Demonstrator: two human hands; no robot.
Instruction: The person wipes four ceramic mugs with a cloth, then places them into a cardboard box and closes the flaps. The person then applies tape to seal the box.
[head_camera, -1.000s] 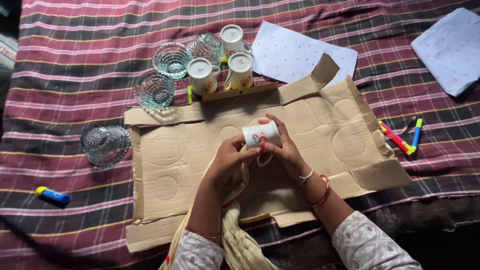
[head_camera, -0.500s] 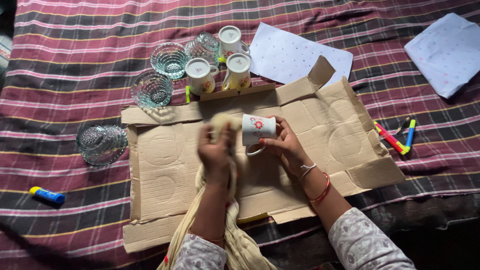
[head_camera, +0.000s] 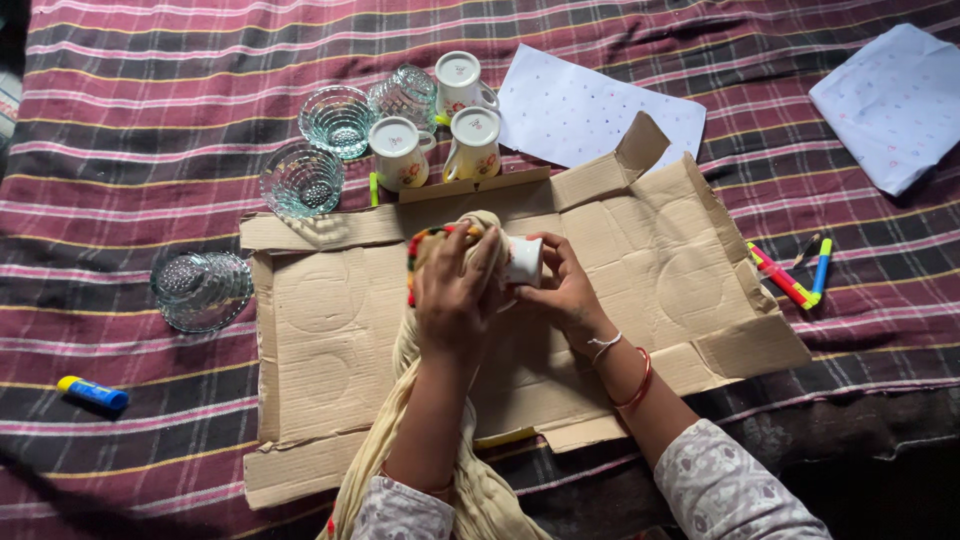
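My right hand grips a white ceramic cup with a flower print, held on its side over a flattened cardboard sheet. My left hand presses a cream cloth with a coloured trim against the cup's mouth side. The cloth trails down along my left arm toward my lap. Most of the cup is hidden by the cloth and my fingers.
Behind the cardboard stand three upturned white cups and several clear glass bowls; another glass bowl lies at the left. A blue and yellow glue stick, coloured pens and two white dotted papers rest on the striped blanket.
My left hand has brought the cloth up and pressed it onto the cup, covering the flower print. The cup has shifted slightly up and right in my right hand.
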